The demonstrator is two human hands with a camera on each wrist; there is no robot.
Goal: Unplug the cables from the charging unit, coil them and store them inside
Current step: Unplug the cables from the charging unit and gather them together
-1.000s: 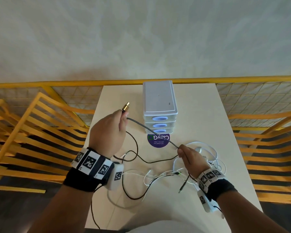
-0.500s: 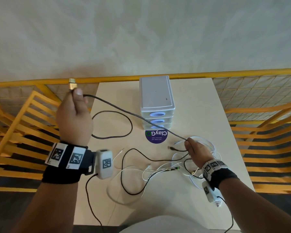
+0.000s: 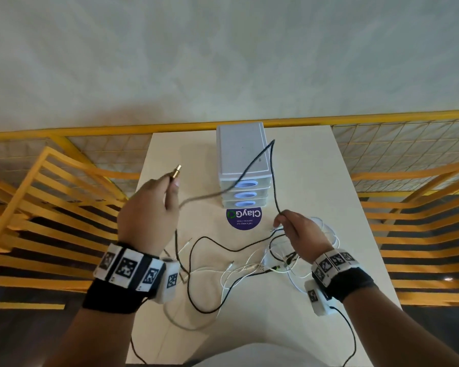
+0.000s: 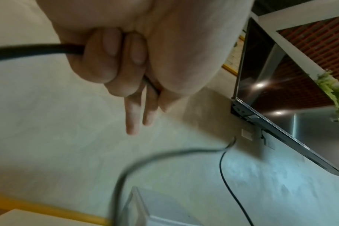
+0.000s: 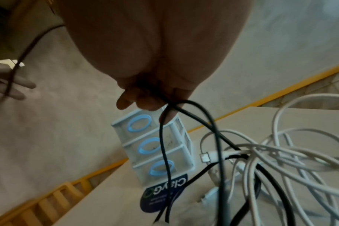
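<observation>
A black cable [image 3: 273, 181] with a gold plug [image 3: 176, 172] arcs in a loop over the white three-drawer unit [image 3: 243, 154]. My left hand [image 3: 170, 185] grips the cable just behind the plug, left of the unit; in the left wrist view the cable [image 4: 39, 49] runs out from under curled fingers [image 4: 110, 61]. My right hand [image 3: 281, 218] pinches the same cable in front of the unit, above a tangle of white cables [image 3: 326, 231]. In the right wrist view, black strands [image 5: 164, 137] hang from the fingertips before the drawers [image 5: 151, 146].
More black cable [image 3: 210, 300] and thin white cables [image 3: 239, 271] lie across the cream table [image 3: 316, 165]. A round purple sticker [image 3: 243, 218] sits in front of the drawers. Yellow slatted railings [image 3: 51, 194] flank the table on both sides.
My left hand has swung back from the far upper left toward the drawer unit. The taut black cable has gone slack and now loops up over the unit. My right hand keeps its pinch.
</observation>
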